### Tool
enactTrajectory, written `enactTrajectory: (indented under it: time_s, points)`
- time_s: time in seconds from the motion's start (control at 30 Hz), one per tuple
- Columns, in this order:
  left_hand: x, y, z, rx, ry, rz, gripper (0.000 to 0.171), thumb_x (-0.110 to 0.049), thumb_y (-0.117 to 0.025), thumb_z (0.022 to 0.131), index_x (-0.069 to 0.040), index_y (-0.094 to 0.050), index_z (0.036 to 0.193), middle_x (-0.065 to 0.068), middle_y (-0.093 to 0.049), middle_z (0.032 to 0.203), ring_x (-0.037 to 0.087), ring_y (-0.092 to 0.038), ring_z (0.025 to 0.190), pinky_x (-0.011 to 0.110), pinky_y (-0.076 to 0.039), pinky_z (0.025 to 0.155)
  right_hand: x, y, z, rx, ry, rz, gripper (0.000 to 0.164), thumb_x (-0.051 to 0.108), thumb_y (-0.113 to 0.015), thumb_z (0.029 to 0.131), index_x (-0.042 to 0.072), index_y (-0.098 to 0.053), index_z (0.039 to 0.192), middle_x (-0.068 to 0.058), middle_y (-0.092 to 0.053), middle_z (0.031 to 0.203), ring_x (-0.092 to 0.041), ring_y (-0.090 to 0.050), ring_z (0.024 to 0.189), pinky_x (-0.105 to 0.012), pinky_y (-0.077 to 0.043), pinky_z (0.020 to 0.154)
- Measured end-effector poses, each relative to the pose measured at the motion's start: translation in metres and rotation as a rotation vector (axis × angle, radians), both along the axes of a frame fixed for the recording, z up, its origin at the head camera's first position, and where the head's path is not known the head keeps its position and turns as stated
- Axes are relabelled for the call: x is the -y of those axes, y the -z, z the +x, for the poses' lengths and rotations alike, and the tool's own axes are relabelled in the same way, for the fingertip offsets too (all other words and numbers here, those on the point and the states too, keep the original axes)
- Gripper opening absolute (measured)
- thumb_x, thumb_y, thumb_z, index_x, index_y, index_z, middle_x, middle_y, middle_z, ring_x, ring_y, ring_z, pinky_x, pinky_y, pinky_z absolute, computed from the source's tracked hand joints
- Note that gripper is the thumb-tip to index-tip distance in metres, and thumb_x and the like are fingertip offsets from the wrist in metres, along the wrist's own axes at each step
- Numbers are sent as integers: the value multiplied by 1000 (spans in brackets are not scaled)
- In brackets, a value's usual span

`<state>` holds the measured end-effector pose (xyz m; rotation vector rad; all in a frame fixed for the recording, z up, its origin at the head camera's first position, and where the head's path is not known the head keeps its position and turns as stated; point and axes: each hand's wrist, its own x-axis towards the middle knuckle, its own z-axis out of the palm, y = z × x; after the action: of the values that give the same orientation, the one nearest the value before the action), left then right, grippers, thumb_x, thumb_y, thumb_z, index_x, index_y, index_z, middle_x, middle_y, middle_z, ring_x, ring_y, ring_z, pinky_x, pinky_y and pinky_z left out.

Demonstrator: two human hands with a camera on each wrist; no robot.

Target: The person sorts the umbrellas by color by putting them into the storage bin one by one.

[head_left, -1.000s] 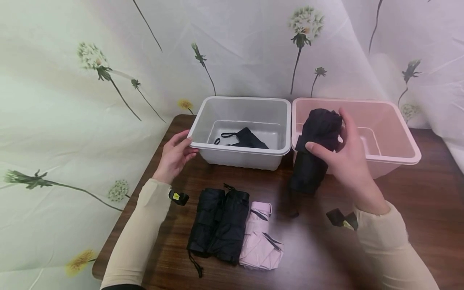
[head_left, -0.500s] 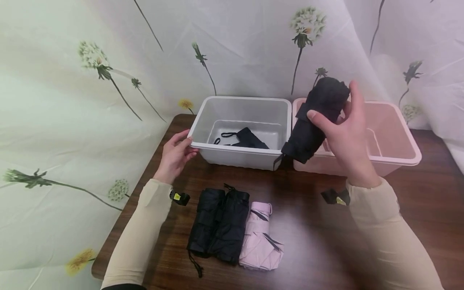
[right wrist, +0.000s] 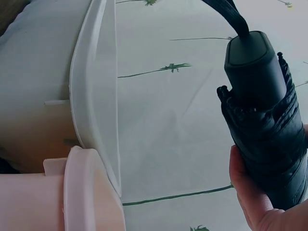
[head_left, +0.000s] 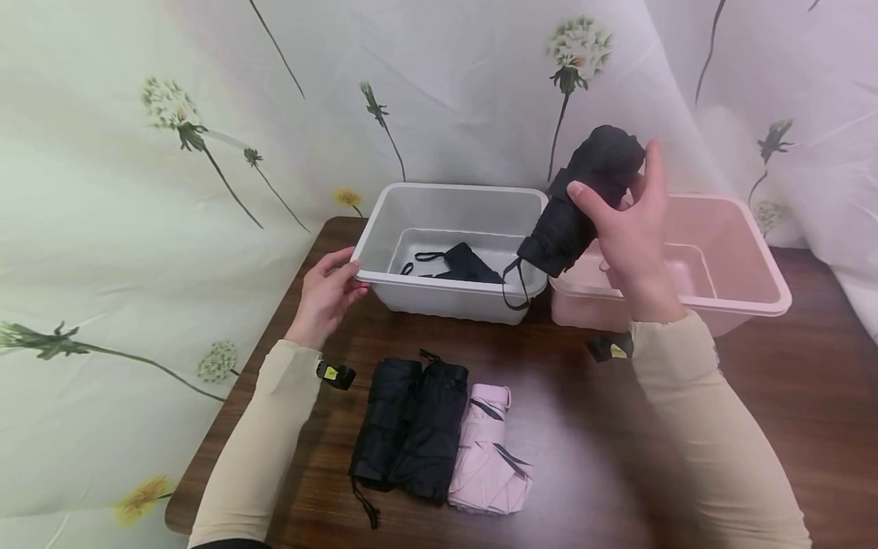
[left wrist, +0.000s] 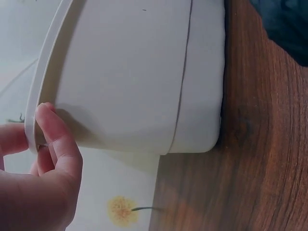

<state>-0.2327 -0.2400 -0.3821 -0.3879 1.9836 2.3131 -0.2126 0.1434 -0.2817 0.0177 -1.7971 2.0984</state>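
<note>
My right hand point(head_left: 631, 240) grips a folded black umbrella point(head_left: 583, 202) round its middle, tilted in the air above where the two bins meet. Its handle end and wrist strap hang toward the left bin; the right wrist view shows the handle point(right wrist: 252, 67) close up. At the near left corner of the pale grey plastic bin point(head_left: 453, 293), my left hand point(head_left: 325, 297) pinches the rim point(left wrist: 36, 110). Inside that bin lie dark umbrellas point(head_left: 469, 263) with strap loops, partly hidden by the front wall.
A pink bin point(head_left: 748, 305) stands right beside the grey one. In front, two black folded umbrellas point(head_left: 387, 423) and a pink folded umbrella point(head_left: 490, 450) lie side by side on the dark wooden table point(head_left: 576, 457). A flower-printed cloth point(head_left: 466, 91) hangs behind.
The right hand has lifted the black umbrella from in front of the pink bin, up and to the left, tilting it further. The left hand keeps its place on the rim.
</note>
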Motion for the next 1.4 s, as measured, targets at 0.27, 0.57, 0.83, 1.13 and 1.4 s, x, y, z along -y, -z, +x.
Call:
enactTrajectory:
  time_s: [0.27, 0.57, 0.83, 1.13, 1.4]
  points:
    - [0, -1, 2, 0, -3, -34, 45, -16, -63, 94, -11, -50, 136, 11, -56, 110, 12, -63, 68, 20, -57, 66, 8, 6, -13, -18, 8, 161, 104, 14, -77, 78, 17, -9, 156, -3, -31, 155, -15, -42, 130, -35, -42, 108]
    - [-1, -2, 3, -22, 18, -39, 44, -15, -62, 95, -10, -49, 136, 6, -60, 99, 11, -64, 66, 20, -57, 64, 19, 18, -27, 9, -3, 412, 103, 27, -77, 80, 19, -7, 156, 4, -14, 162, -13, -28, 142, -34, -32, 115]
    - [-2, -2, 2, -23, 7, -29, 40, -10, -59, 96, -8, -49, 134, 9, -61, 100, 10, -65, 63, 20, -56, 59, 28, 27, -33, -4, 4, 485, 103, 32, -79, 79, 16, -12, 156, 3, -16, 162, -16, -32, 139, -31, -34, 112]
    - [0, 1, 1, -24, 24, -30, 43, -14, -61, 95, -10, -48, 136, 11, -60, 105, 11, -65, 65, 20, -57, 61, 25, 26, -28, 119, -37, 691, 81, 28, -66, 89, 10, -21, 153, -15, -27, 152, -32, -54, 116, -43, -48, 98]
    - [2, 3, 0, -14, 29, -21, 46, -18, -64, 94, -12, -48, 136, 9, -59, 108, 12, -65, 68, 21, -57, 64, 13, 20, -7, 146, -112, 652, 71, 32, -66, 90, 12, -31, 148, -12, -36, 147, -33, -53, 122, -46, -48, 100]
